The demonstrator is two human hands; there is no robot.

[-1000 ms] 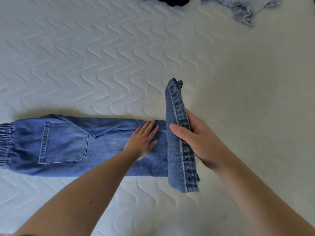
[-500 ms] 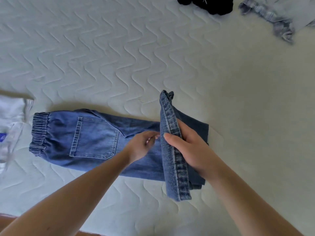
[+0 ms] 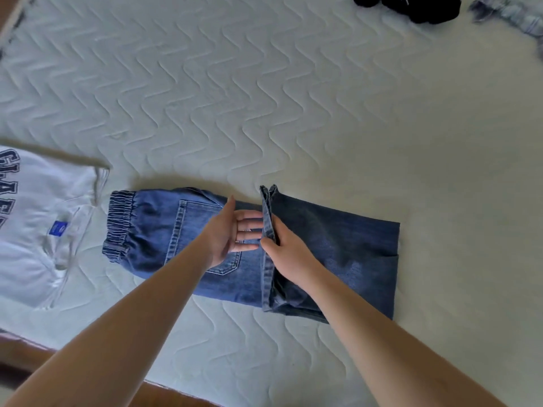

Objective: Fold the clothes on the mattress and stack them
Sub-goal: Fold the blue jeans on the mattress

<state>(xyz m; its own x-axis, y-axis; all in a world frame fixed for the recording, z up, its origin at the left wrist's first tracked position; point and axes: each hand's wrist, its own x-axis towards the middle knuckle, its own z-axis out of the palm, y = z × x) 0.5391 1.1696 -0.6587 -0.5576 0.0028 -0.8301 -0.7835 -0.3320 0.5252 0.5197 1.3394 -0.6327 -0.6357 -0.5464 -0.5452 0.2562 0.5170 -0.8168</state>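
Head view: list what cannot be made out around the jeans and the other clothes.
- White sweatshirt: cut by the left edge, so its lettering cannot be read whole.
- Black garment and pale plaid garment: cut by the top edge; kind unclear.
- Jeans: back pocket partly hidden by the left hand; the hem's middle by the right hand.
- Blue label: print too small.

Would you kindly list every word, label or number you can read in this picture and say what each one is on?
Large dark block letters on the white sweatshirt: cut off by the picture's edge and turned sideways, not readable as a word.
Small blue label at the sweatshirt's neck: its print is too small to read.
Jeans, black garment and mattress: no text visible.
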